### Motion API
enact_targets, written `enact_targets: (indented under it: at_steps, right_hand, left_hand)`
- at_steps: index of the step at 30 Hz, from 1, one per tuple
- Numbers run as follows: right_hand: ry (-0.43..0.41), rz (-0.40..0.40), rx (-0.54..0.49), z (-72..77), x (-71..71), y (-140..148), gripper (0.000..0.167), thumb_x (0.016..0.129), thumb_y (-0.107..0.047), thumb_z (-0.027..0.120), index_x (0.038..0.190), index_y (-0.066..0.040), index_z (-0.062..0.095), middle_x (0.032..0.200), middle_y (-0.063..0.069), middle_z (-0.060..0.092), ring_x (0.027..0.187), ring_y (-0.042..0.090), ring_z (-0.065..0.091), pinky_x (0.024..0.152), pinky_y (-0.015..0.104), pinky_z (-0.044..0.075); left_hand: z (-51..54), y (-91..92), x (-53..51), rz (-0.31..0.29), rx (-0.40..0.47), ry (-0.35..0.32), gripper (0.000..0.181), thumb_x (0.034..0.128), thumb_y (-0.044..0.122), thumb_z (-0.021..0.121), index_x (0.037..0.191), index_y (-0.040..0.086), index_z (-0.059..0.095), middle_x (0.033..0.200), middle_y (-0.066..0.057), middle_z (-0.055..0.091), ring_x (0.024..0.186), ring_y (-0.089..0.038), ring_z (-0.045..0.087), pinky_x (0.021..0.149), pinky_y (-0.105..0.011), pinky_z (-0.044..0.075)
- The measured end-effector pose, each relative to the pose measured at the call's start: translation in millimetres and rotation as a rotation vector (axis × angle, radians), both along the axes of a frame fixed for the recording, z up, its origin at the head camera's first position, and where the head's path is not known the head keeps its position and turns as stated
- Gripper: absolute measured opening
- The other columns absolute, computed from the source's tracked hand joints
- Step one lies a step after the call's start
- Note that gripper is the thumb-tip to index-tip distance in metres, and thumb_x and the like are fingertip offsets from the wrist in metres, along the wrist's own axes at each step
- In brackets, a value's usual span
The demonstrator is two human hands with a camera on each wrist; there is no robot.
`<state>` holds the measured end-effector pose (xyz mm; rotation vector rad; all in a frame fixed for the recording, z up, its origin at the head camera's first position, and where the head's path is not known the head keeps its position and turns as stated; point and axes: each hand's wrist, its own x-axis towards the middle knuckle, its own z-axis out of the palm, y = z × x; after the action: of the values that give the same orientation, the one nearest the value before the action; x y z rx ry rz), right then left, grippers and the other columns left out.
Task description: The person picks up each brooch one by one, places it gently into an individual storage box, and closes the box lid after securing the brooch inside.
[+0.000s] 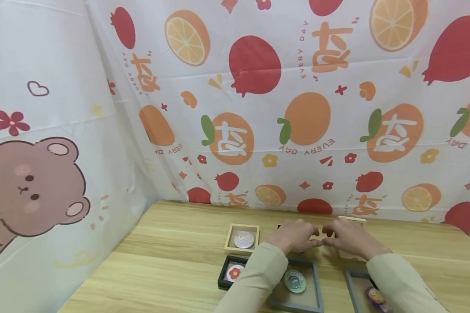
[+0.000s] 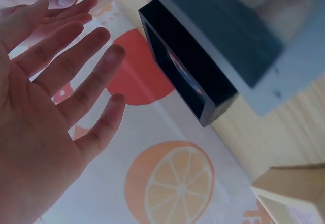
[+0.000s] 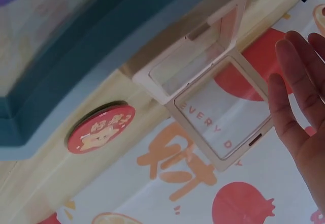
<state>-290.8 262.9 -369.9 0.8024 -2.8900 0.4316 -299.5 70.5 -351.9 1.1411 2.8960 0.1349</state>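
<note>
My left hand (image 1: 295, 236) hovers over the back of the table with fingers loosely bent and nothing held. Its spread fingers show in the left wrist view, beside a black frame (image 2: 188, 64) lying near it. My right hand (image 1: 348, 238) faces it, fingertips close together, and also holds nothing. A beige display frame (image 3: 223, 160) stands unfolded near the right hand, its two clear-windowed halves apart. A round red badge (image 3: 104, 130) lies on the table by that frame. In the head view the hands partly hide the black frame and the beige one, and the red badge is not visible.
Nearer me, a grey frame (image 1: 319, 289) holds a green badge (image 1: 295, 281); another grey frame (image 1: 352, 289) holds a purple-and-yellow piece (image 1: 377, 298). At left are a light wooden frame (image 1: 229, 239) and a small black frame (image 1: 222, 278), both with badges. A fruit-print curtain (image 1: 258, 130) hangs behind.
</note>
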Motion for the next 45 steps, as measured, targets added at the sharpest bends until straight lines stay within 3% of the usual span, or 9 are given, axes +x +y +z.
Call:
enact_targets:
  at_steps: [12,18,23,28,36,45]
  right_hand:
    - [-0.026,-0.017,-0.047,-5.4,6.6,14.2,0.015,0.085,-0.015,0.082,0.092,-0.006,0.073,0.084,-0.003,0.067,0.07,0.009,0.058,0.062,0.029,0.051]
    - [-0.048,-0.035,-0.042,-6.3,8.8,21.7,0.015,0.086,-0.016,0.081,0.092,-0.006,0.072,0.081,-0.007,0.064,0.069,0.006,0.057,0.06,0.028,0.05]
    - [-0.023,-0.013,-0.055,-8.3,10.6,30.5,0.011,0.086,-0.014,0.079,0.09,-0.007,0.072,0.078,-0.01,0.062,0.067,0.002,0.054,0.059,0.027,0.048]
    - [-0.015,-0.013,-0.058,-8.4,13.5,39.3,0.012,0.087,-0.013,0.078,0.093,-0.004,0.074,0.08,-0.008,0.065,0.069,0.004,0.057,0.061,0.029,0.05]
    - [-0.02,-0.031,-0.031,-7.7,17.4,48.4,0.012,0.087,-0.013,0.079,0.093,-0.004,0.073,0.081,-0.006,0.065,0.07,0.007,0.059,0.062,0.031,0.052]
    - [-0.001,-0.09,-0.024,-13.0,23.5,64.6,0.009,0.087,-0.015,0.078,0.091,-0.008,0.073,0.081,-0.01,0.064,0.073,0.009,0.058,0.065,0.033,0.051]
  left_hand:
    - [-7.0,14.0,5.1,-0.022,-0.014,0.012,0.025,0.0988,0.04,0.066,0.118,0.027,0.076,0.101,0.017,0.071,0.081,0.0,0.06,0.075,-0.02,0.049]
    - [-10.0,20.8,5.4,-0.04,-0.039,0.011,0.026,0.0989,0.041,0.065,0.119,0.029,0.075,0.111,0.019,0.07,0.099,0.0,0.064,0.085,-0.022,0.05]
    - [-10.7,25.7,5.6,-0.043,-0.051,0.009,0.026,0.0988,0.043,0.065,0.12,0.031,0.075,0.114,0.021,0.069,0.104,0.001,0.063,0.088,-0.022,0.049]
    - [-10.5,30.8,6.4,-0.046,-0.051,-0.015,0.026,0.0985,0.041,0.066,0.121,0.031,0.074,0.115,0.02,0.068,0.104,0.001,0.062,0.089,-0.021,0.047]
    - [-10.9,40.3,6.6,-0.077,-0.07,0.018,0.025,0.0974,0.038,0.069,0.121,0.032,0.074,0.113,0.02,0.069,0.101,0.002,0.062,0.089,-0.02,0.047]
    - [-18.5,51.3,7.6,-0.067,-0.061,-0.009,0.02,0.098,0.035,0.068,0.116,0.034,0.076,0.109,0.023,0.069,0.098,0.002,0.062,0.088,-0.023,0.048]
